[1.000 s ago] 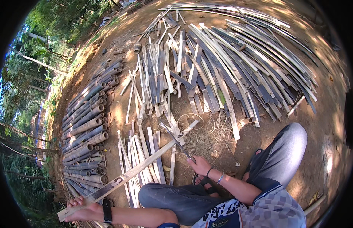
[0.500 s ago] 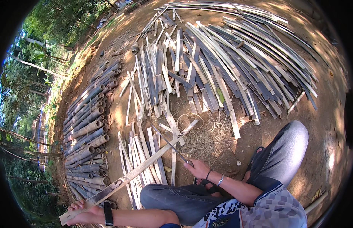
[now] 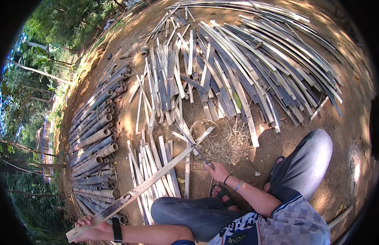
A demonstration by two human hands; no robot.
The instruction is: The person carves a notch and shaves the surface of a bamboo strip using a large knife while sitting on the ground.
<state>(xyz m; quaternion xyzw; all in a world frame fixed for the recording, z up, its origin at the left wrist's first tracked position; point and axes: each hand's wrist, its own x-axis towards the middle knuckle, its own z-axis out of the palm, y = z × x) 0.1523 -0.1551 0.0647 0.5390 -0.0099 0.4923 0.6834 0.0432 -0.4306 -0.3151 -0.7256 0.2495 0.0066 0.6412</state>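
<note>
At the lower left my left hand (image 3: 90, 229) is closed around the near end of a long split bamboo strip (image 3: 157, 175). The strip slants up to the right across my bent leg, its far end over the ground. My right hand (image 3: 218, 172) grips the handle of a long thin-bladed knife (image 3: 199, 153). Its dark blade crosses the strip close to the far end; whether it cuts into the surface I cannot tell. Pale curled shavings (image 3: 228, 141) lie on the ground beyond my right hand.
Whole bamboo poles (image 3: 93, 149) are stacked at the left. A short bundle of split strips (image 3: 159, 157) lies beside my knee, and a wide spread of longer strips (image 3: 255, 73) covers the ground ahead. My sandalled foot (image 3: 222, 194) is near my right hand. Trees stand at far left.
My right hand and the knife have moved to the right and slightly away, so the blade crosses nearer the strip's far end. My left hand keeps its hold, almost still.
</note>
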